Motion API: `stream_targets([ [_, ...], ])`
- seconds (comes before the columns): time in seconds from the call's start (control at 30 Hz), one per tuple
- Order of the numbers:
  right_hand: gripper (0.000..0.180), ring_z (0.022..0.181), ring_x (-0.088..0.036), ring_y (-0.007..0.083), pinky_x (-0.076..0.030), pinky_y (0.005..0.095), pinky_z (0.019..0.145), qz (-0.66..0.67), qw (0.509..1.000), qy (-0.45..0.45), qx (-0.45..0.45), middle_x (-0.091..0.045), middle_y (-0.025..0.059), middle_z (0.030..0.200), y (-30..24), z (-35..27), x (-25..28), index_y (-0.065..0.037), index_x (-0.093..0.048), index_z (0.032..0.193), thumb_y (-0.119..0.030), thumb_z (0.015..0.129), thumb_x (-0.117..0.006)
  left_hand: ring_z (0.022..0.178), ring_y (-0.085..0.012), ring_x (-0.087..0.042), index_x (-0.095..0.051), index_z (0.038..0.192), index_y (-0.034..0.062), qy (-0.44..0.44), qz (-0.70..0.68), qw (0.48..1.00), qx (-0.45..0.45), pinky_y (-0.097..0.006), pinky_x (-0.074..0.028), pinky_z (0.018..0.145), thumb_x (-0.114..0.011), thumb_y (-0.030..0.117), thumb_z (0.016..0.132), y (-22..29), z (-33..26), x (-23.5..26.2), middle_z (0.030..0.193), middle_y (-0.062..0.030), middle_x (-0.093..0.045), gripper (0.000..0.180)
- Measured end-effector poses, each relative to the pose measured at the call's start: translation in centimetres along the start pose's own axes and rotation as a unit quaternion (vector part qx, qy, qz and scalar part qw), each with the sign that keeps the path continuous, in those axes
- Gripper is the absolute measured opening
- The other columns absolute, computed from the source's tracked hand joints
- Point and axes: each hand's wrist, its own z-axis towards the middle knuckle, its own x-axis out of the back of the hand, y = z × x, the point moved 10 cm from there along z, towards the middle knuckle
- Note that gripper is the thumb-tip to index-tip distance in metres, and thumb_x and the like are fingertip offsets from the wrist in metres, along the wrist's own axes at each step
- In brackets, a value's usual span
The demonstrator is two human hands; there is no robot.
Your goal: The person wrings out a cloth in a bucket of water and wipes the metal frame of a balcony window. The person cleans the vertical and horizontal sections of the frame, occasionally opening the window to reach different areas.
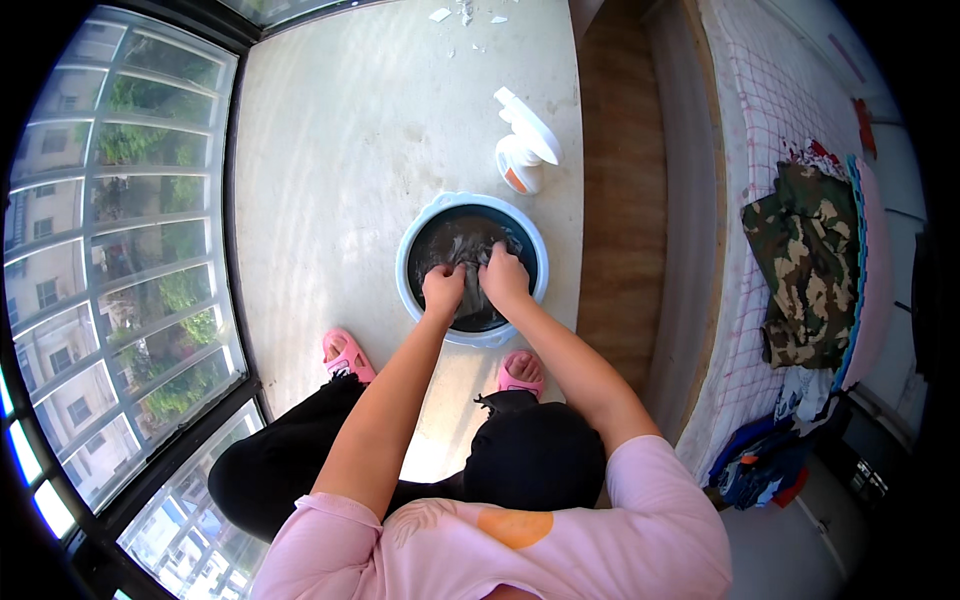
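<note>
A light blue round basin [537,222] stands on the floor between my feet, with dark water and a dark wet cloth [474,277] in it. Both hands reach into the basin. My left hand [443,289] is closed, its fingers gripping the cloth at the basin's left side. Close beside it on the right, my right hand [503,272] also pinches the cloth. A stretch of the fabric lies between the two hands. How far the cloth spreads under the water is hidden.
A white spray bottle [524,145] stands just beyond the basin. Pink sandals [350,358] are on my feet. Barred windows [150,230] line the left. To the right, a bed with a checked cover [745,190] holds camouflage clothing [808,265]. White scraps [440,15] lie on the far floor.
</note>
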Motion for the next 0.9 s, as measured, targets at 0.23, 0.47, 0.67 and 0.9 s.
stream_targets([
  [0.23,0.020,0.061,-0.060,0.0175,-0.051,0.0278,0.055,0.323,0.929,-0.161,-0.082,-0.062,0.0075,0.073,4.5,0.9,-4.4,-0.005,-0.056,0.086,-0.022,0.082,-0.066,0.075,-0.0153,-0.059,-0.061,0.093,0.0038,-0.114,-0.375,0.916,0.081,-0.030,-0.047,0.064,-0.053,0.021,0.089,1.5,-1.5,-1.0,0.086,-0.0048,-0.062,0.019],
  [0.47,0.010,0.065,-0.058,0.0083,-0.046,0.0190,0.052,0.587,0.736,-0.257,-0.220,-0.059,-0.0002,0.081,-0.1,-7.6,2.1,-0.012,-0.052,0.099,-0.017,0.091,-0.054,0.065,-0.0015,-0.044,-0.063,0.086,0.0088,-0.115,-0.250,0.960,-0.058,-0.019,-0.034,0.058,-0.060,0.030,0.088,8.1,-7.0,5.5,0.071,0.0064,-0.054,0.021],
  [0.67,0.009,0.072,-0.059,0.0093,-0.049,0.0210,0.060,0.588,0.741,-0.269,-0.182,-0.060,0.0012,0.085,-1.2,-8.6,4.2,-0.009,-0.055,0.096,-0.013,0.089,-0.058,0.069,-0.0051,-0.049,-0.057,0.086,0.0059,-0.105,-0.207,0.973,-0.005,-0.022,-0.043,0.062,-0.061,0.024,0.088,8.1,-8.1,7.0,0.069,0.0041,-0.051,0.018],
  [0.9,0.020,0.096,-0.059,0.0201,-0.050,0.0303,0.083,0.514,0.753,-0.350,-0.216,-0.059,0.0071,0.097,-0.2,-11.8,0.1,-0.002,-0.054,0.100,-0.002,0.081,-0.062,0.063,-0.0050,-0.049,-0.040,0.078,0.0090,-0.142,-0.207,0.965,-0.073,-0.023,-0.044,0.056,-0.061,0.007,0.081,8.1,-8.4,4.7,0.071,-0.0010,-0.049,0.021],
])
